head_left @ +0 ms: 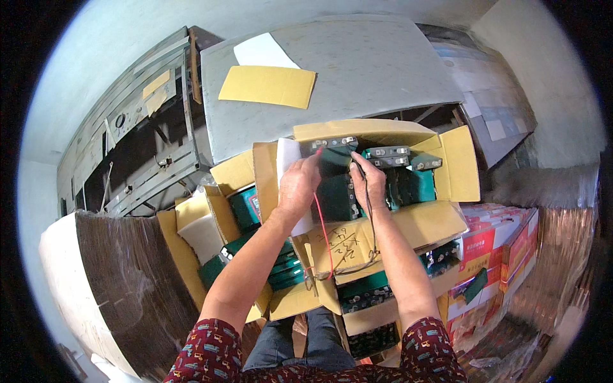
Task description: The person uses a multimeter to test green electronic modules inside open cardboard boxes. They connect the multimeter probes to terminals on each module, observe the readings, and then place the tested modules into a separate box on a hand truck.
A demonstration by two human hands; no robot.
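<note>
My left hand [299,185] is closed on a red test probe [320,152], with its red wire [324,226] hanging down over the box front. My right hand [370,186] grips a black test probe [357,157], whose black wire [373,236] also runs down. Both probes point at the grey terminal top of a green battery [335,161] in an open cardboard box [421,220]. Whether the tips touch the terminals, I cannot tell. Other green batteries [387,154] stand and lie to the right in that box. White foam sheet [288,156] lines its left side.
Further open boxes [217,207] with green batteries [287,274] stand at left and below. Behind is a grey tabletop [357,70] bearing yellow cardboard [268,86] and white paper [263,51]. Red-and-white cartons [482,255] are stacked at right, a metal frame [163,163] at left.
</note>
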